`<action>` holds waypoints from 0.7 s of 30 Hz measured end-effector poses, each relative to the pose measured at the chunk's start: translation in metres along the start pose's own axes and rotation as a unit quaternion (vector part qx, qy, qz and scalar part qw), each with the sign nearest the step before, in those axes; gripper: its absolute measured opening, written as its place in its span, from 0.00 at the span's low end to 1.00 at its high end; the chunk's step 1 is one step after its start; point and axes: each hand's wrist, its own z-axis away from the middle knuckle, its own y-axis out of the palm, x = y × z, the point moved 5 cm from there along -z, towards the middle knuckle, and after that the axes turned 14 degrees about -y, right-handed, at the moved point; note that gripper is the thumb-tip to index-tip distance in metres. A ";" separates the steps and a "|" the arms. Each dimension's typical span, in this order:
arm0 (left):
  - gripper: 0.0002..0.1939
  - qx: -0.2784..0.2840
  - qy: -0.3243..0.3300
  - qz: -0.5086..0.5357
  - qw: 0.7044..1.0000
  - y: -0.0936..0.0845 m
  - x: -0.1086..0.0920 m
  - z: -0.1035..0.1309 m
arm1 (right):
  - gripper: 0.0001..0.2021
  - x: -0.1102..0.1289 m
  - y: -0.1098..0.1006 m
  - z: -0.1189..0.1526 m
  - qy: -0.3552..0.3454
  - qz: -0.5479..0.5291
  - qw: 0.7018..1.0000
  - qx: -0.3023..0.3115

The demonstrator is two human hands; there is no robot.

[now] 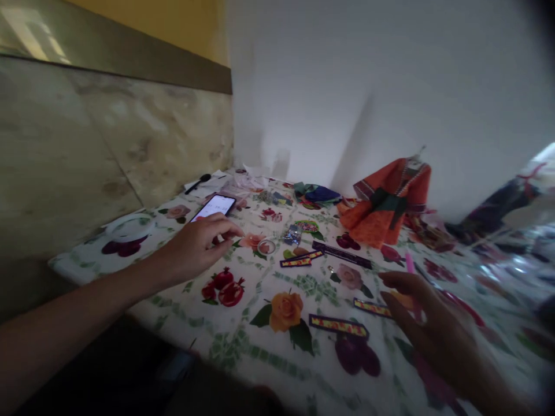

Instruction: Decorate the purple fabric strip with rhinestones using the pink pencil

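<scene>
My left hand [202,245] hovers over the cloth beside a lit phone [214,207], fingers loosely bent and thumb apart, with nothing visible in it. My right hand [433,323] is slightly blurred, its thumb and fingers spread. Behind it shows a pink pen [410,263], which does not look gripped, and red-handled scissors [463,305], partly hidden. Patterned yellow-red strips with dark borders lie between the hands: a front strip [338,326], another strip [373,307] by my right fingertips, and a crossed pair [301,259]. A longer dark strip [341,255] lies behind them.
A small orange dress [396,199] stands on a hanger at the back right. Nearby are folded blue-green fabric [318,193], a bead packet [292,234], a clear ring [266,247], a white roll [130,226] and a black spoon-like object [200,182]. Walls border the floral tablecloth [243,370].
</scene>
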 end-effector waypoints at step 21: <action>0.12 0.138 0.084 0.127 0.979 0.122 -0.145 -0.076 | 0.09 -0.022 0.002 -0.009 -0.013 -0.074 0.997 -0.014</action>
